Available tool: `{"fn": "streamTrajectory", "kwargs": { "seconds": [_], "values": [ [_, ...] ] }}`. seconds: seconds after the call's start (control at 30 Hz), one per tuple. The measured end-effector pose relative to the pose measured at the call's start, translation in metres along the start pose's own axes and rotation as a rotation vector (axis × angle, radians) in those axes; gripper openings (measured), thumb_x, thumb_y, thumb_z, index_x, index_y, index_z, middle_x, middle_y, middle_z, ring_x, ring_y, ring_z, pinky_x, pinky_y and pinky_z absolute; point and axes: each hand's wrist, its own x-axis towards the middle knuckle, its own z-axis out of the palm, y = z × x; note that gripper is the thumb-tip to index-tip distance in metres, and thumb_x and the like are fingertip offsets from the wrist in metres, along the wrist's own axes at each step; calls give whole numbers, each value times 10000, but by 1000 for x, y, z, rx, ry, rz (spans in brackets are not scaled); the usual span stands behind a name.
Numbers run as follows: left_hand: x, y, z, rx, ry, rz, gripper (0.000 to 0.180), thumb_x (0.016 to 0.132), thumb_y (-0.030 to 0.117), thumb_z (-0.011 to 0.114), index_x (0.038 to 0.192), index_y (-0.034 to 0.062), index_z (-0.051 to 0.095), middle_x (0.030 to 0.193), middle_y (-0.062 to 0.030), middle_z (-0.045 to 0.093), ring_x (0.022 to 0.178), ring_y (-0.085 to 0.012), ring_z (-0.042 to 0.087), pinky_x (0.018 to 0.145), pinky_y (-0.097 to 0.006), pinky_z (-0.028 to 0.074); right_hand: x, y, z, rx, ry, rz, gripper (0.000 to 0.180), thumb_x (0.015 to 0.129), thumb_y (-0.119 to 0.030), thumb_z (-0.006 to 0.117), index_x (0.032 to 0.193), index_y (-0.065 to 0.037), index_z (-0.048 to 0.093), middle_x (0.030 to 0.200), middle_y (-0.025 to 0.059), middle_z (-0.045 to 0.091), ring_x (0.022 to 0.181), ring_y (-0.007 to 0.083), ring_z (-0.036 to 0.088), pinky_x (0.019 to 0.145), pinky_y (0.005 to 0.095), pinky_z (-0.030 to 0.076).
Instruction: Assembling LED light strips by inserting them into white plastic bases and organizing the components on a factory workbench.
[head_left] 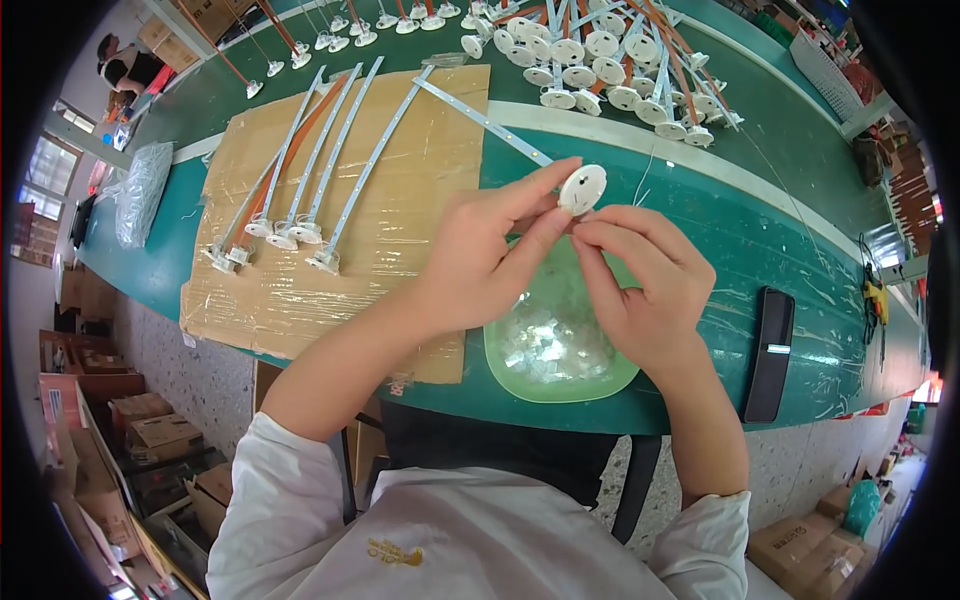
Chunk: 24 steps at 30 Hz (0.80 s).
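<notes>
- The left hand [478, 255] pinches a white round cap [582, 188] between thumb and forefinger; the cap sits at the end of a long metal strip [480, 118] that runs away up-left over the table
- The right hand [645, 285] is closed, fingertips bunched just below the cap; I cannot tell whether they grip anything
- Both hands hover above a light green tray [560, 385] of small clear parts, near the table's front edge
- Finished strips with caps [300, 190] lie on a cardboard sheet [420, 230] to the left
- A black phone [769, 352] lies to the right on the green table [760, 240]
</notes>
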Motion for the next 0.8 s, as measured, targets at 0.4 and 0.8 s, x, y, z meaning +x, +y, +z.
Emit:
{"fn": "streamTrajectory", "kwargs": {
  "seconds": [0.4, 0.8],
  "values": [
    [2, 6, -6, 317, 234, 380, 440, 949, -34, 542, 1384, -81, 494, 1003, -183, 743, 894, -262, 749, 769, -294, 568, -2, -2, -9, 72, -731, 153, 293, 764, -144, 765, 1025, -32, 693, 1021, 145, 676, 914, 337, 653, 793, 405, 538],
    [5, -4, -2, 293, 263, 323, 422, 920, 17, 604, 1334, -42, 550, 824, -157, 690, 638, -302, 629, 599, -380, 499, 8, 12, -9, 321, -832, 214, 308, 700, -163, 837, 947, -19, 723, 893, 122, 685, 820, 306, 664, 726, 388, 541]
  ]
}}
